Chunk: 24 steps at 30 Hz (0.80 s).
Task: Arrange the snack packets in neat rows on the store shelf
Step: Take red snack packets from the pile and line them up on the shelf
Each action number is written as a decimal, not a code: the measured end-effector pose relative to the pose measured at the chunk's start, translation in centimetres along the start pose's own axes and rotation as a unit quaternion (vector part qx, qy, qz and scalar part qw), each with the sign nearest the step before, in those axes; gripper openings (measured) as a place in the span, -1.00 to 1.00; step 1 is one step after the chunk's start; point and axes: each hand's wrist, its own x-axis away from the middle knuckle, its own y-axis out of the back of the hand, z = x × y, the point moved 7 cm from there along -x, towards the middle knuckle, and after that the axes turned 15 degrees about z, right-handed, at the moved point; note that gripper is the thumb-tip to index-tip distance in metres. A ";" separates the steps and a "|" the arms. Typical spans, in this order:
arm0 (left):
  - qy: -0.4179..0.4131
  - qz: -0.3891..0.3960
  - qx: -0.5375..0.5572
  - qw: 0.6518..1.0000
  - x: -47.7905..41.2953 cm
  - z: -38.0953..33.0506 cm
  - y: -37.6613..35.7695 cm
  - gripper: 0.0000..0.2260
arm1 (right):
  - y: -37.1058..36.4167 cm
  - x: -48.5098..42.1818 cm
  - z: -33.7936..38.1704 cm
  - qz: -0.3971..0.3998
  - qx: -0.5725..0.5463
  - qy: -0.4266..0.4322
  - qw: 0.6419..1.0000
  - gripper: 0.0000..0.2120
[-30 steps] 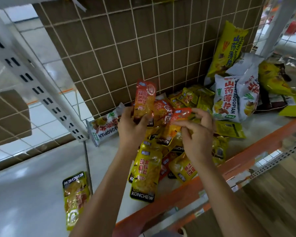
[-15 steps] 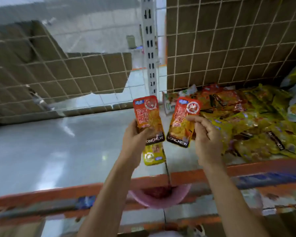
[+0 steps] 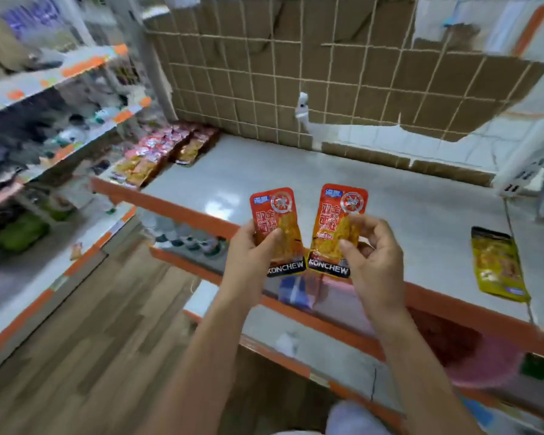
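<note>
Head view, Tech 1: Report hand state and stock position.

Tech 2: The left hand [image 3: 252,249] pinches one red packet [image 3: 277,227] by its lower half, thumb across the face. The right hand [image 3: 374,255] pinches a second red packet [image 3: 336,224] the same way. Both packets are upright and side by side, lower corners nearly touching, above the orange front rail [image 3: 186,211] of the shelf [image 3: 296,183]. Part-filled rows [image 3: 167,146] lie at 10 o'clock, and a lone yellow packet [image 3: 496,262] lies flat at 3 o'clock.

Tech 1: Failure modes?

Tech 2: Probably three. The film is glossy and slick (a thumb pinch offers little purchase), so a packet may slip and drop past the rail. The shelf deck is smooth and reflective, so a packet laid on it may slide out of line. The pouches are flat and soft with lumpy fill, so overlapped ones may skew.

Tech 1: Backing?

Tech 2: Torn corrugated cardboard [image 3: 264,89] behind a wire grid [image 3: 352,89]. A packet pushed too far back at 1 o'clock might catch in the gaps.
</note>
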 end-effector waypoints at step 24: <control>0.040 -0.215 -0.030 0.975 -13.7 -4.5 28.6 -0.81 | -28.1 -23.2 -3.8 0.137 0.042 -0.080 0.986 -0.73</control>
